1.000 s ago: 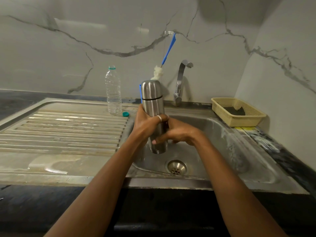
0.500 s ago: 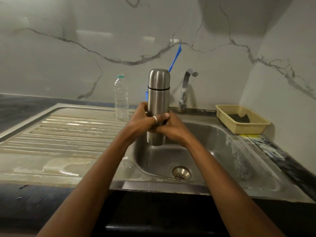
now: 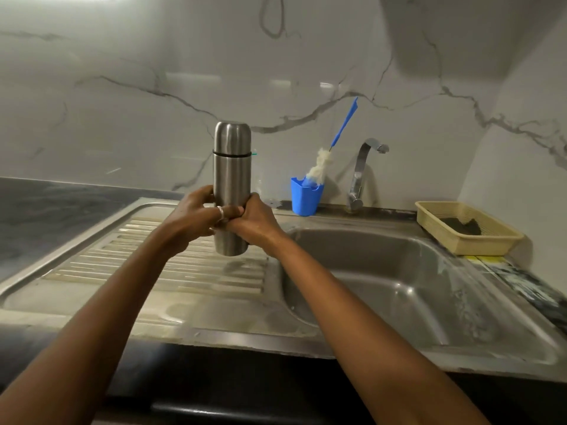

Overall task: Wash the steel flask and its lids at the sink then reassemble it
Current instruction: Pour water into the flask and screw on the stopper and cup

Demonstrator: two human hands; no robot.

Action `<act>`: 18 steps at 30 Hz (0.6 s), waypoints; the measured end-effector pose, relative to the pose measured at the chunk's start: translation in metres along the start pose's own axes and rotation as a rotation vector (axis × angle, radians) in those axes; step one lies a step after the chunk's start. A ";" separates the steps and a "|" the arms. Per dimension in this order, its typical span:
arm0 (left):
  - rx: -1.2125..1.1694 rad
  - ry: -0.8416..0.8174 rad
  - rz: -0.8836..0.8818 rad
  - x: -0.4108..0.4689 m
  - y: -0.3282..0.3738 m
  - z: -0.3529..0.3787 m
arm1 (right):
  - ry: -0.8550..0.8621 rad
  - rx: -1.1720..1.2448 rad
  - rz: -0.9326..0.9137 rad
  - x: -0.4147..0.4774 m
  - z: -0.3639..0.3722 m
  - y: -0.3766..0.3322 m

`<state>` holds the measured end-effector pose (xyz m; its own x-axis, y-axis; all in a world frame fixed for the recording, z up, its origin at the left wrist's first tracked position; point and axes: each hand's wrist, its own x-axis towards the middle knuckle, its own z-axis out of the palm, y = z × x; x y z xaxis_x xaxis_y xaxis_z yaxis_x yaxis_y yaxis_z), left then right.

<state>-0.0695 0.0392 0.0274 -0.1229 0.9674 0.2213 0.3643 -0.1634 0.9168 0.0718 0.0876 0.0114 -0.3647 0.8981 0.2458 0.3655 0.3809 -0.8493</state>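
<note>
Both hands grip flask [image 3: 232, 176] low on its body: left hand [image 3: 196, 220] and right hand [image 3: 256, 223] curled round it, touching each other. Flask upright, cap [image 3: 232, 138] on, held over drainboard [image 3: 138, 265]; sink [image 3: 383, 240] right of hands. Step: unopened or already reassembled, can't tell. Next likely needs one hand up on cap, or a flat set-down.

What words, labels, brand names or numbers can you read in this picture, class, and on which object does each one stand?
No text can be read in this view.
steel flask: plain metal, no print on the side shown.
blue cup: no print visible.
yellow patch on the counter below the basket: too blurred to tell whether it bears any text.
</note>
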 end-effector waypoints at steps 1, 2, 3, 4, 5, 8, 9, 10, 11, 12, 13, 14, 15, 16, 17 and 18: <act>-0.003 0.006 -0.003 -0.001 -0.004 -0.006 | -0.007 0.000 0.011 0.003 0.009 -0.002; -0.009 0.010 -0.001 -0.001 -0.007 -0.010 | -0.014 0.004 0.018 0.007 0.016 -0.002; -0.014 0.019 -0.003 -0.001 -0.010 -0.014 | -0.021 0.003 0.023 0.010 0.023 -0.004; -0.017 0.024 0.001 -0.001 -0.012 -0.017 | -0.022 0.004 0.027 0.013 0.028 -0.004; -0.016 0.031 0.002 -0.001 -0.014 -0.020 | -0.022 -0.001 0.032 0.016 0.032 -0.005; -0.015 0.045 0.005 0.003 -0.022 -0.025 | -0.029 -0.016 0.042 0.021 0.043 -0.004; -0.014 0.048 0.010 0.003 -0.024 -0.025 | -0.032 -0.018 0.043 0.021 0.045 -0.003; -0.018 0.060 0.009 0.005 -0.029 -0.026 | -0.036 -0.019 0.038 0.024 0.049 -0.002; -0.023 0.069 0.010 0.006 -0.032 -0.027 | -0.035 -0.024 0.034 0.025 0.051 -0.002; -0.026 0.077 0.009 0.006 -0.034 -0.027 | -0.033 -0.028 0.026 0.025 0.052 -0.001; -0.026 0.085 0.007 0.007 -0.036 -0.028 | -0.035 -0.034 0.024 0.026 0.054 -0.001; -0.024 0.091 0.001 0.008 -0.038 -0.030 | -0.036 -0.040 0.024 0.027 0.056 0.000; -0.018 0.097 -0.005 0.008 -0.039 -0.031 | -0.036 -0.047 0.029 0.028 0.059 -0.001; -0.013 0.101 -0.013 0.008 -0.039 -0.031 | -0.032 -0.050 0.035 0.030 0.061 0.000; -0.007 0.101 -0.020 0.008 -0.040 -0.031 | -0.033 -0.051 0.044 0.031 0.062 0.001; -0.005 0.103 -0.029 0.009 -0.041 -0.031 | -0.034 -0.048 0.049 0.032 0.064 0.002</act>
<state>-0.1140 0.0487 0.0020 -0.2272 0.9469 0.2277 0.3542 -0.1374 0.9250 0.0064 0.1028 -0.0121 -0.3738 0.9082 0.1884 0.4238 0.3479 -0.8363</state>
